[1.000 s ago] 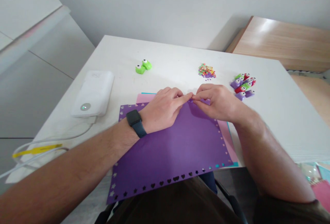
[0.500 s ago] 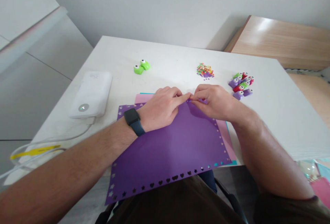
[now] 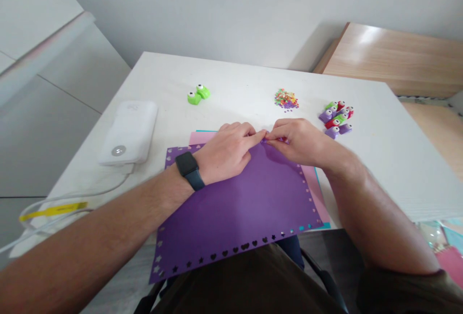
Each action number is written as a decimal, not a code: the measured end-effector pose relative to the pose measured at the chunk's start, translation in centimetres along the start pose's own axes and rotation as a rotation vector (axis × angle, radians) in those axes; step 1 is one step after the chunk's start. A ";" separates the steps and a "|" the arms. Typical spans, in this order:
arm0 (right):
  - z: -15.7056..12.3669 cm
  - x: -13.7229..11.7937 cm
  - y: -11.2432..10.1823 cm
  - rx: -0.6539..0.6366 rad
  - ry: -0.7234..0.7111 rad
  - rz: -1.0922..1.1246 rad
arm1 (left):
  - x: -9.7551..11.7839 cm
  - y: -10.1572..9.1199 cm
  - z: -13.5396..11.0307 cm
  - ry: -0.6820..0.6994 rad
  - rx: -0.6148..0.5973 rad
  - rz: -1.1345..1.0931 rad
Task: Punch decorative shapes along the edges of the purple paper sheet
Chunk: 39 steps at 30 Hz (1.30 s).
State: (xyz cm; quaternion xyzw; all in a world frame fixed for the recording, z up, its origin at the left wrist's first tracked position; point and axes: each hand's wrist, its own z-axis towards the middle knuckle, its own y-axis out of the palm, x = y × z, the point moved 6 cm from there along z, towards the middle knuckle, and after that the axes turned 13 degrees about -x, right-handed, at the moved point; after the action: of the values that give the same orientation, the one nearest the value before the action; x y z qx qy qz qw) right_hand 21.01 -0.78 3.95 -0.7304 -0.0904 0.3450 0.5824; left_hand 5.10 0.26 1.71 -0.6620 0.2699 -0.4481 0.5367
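Observation:
A purple paper sheet (image 3: 238, 203) has star and heart holes punched along its edges, and its near edge overhangs the table. My left hand (image 3: 231, 152) rests on the sheet's far edge, fingers curled there, index finger stretched to the right fingertips. My right hand (image 3: 298, 140) is pinched at that same edge, on a small light-purple piece (image 3: 264, 141) that looks like a craft punch, mostly hidden by the fingers. Beneath lie a pink sheet (image 3: 314, 186) and a blue sheet (image 3: 326, 225).
Two green craft punches (image 3: 198, 94) stand at the back. A pile of coloured confetti (image 3: 286, 99) lies right of them, then several purple, green and red punches (image 3: 337, 119). On the left is a white power bank (image 3: 130, 130) with a cable (image 3: 104, 192).
Both hands keep nearly the same place at the sheet's far edge. The view has shifted very slightly; nothing has been let go.

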 end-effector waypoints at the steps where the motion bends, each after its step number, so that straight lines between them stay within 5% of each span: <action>1: 0.0 0.0 0.0 -0.002 0.002 0.001 | 0.0 0.0 0.0 0.000 -0.003 -0.001; 25: 0.2 0.7 0.3 -0.046 0.032 0.006 | -0.2 0.4 0.0 -0.002 -0.011 -0.009; 39: -0.2 -0.2 -0.7 0.142 0.053 0.039 | -2.0 0.4 -0.7 -0.110 0.129 -0.006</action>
State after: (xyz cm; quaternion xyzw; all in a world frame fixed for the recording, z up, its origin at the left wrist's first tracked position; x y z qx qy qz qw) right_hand 21.14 -0.84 4.73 -0.6979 -0.0360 0.3424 0.6280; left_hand 3.65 1.54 0.77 -0.6504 0.2086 -0.4293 0.5909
